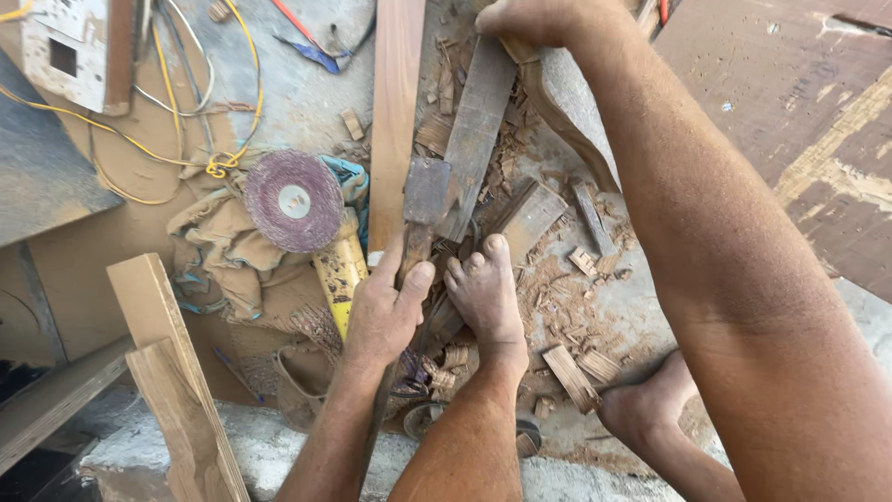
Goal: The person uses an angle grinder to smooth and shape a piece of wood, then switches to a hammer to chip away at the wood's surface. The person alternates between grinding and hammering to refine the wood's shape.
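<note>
My left hand grips the wooden handle of a hatchet-like tool whose dark metal head rests against a grey wooden board. My right hand, at the top edge with the arm stretched out, holds the upper end of a curved wooden piece that stands on the floor. My bare foot lies beside the left hand, on wood scraps near the tool's handle. My other foot sits lower right, partly hidden under my right arm.
A grinder with a round purple disc and yellow body lies on a crumpled cloth to the left. Yellow wires trail at upper left. A long plank, angled wood pieces and scattered wood chips surround me.
</note>
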